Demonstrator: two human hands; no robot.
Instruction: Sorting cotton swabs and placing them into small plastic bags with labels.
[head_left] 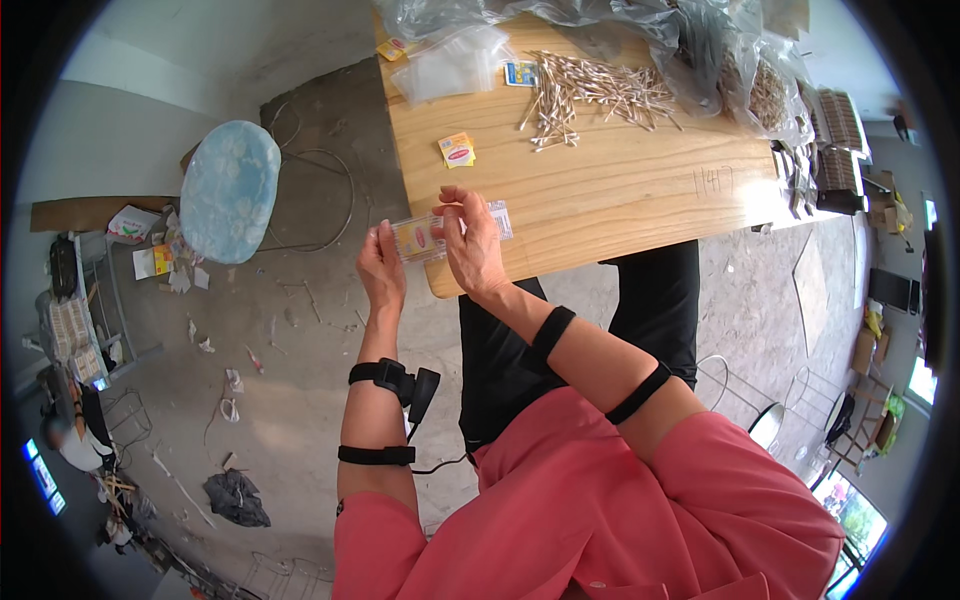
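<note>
A clear plastic packet (413, 238) with a yellow-and-red card inside is held over the near left corner of the wooden table (600, 200). My left hand (383, 268) pinches its left end between thumb and fingers. Bent over the packet's middle are the fingers of my right hand (472, 245), gripping it from above. The packet's printed white end sticks out to the right of that hand. Just beyond lies a small stack of yellow cards (457, 150). Farther back is a loose heap of cotton swabs (600, 95).
Flat clear bags (450, 65) and a small blue card (520, 73) lie along the far side. Large plastic bags (765, 90), some filled with swabs, crowd the back right. Left of the table stands a stool with a pale blue cover (230, 190). Scraps litter the concrete floor.
</note>
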